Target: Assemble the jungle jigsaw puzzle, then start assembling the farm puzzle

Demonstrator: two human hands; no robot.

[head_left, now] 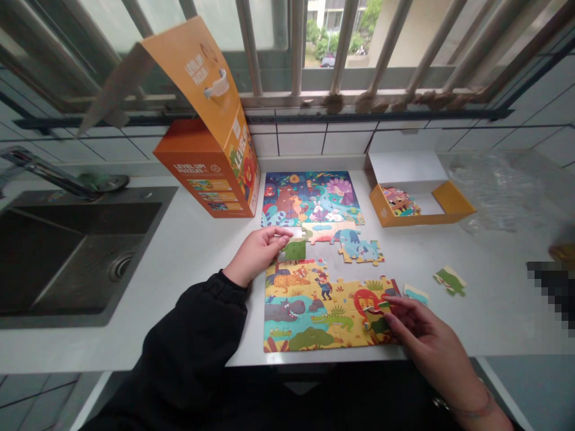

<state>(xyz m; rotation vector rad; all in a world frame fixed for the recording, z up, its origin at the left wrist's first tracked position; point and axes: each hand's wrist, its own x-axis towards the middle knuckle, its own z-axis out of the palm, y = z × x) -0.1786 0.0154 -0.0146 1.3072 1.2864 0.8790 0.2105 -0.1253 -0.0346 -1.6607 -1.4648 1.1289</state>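
Observation:
On the counter lies a partly assembled jigsaw puzzle (309, 311) with a lion, a hippo and crocodiles. My left hand (258, 251) pinches a green-edged puzzle piece (295, 250) above its upper left part, beside a gap. Over the lion at the lower right, my right hand (426, 335) grips another dark green puzzle piece (378, 322), tilted. A joined strip with a blue elephant (350, 239) lies across the gap's far side. Loose to the right are a blue and cream piece (415, 294) and a green piece (450, 281).
A finished-looking night-forest puzzle (309, 197) lies behind. An orange puzzle box (211, 170) with its lid up stands at back left, near a sink (168, 203). At back right are an open yellow box (426, 218) holding pieces and clear plastic wrap (494, 185).

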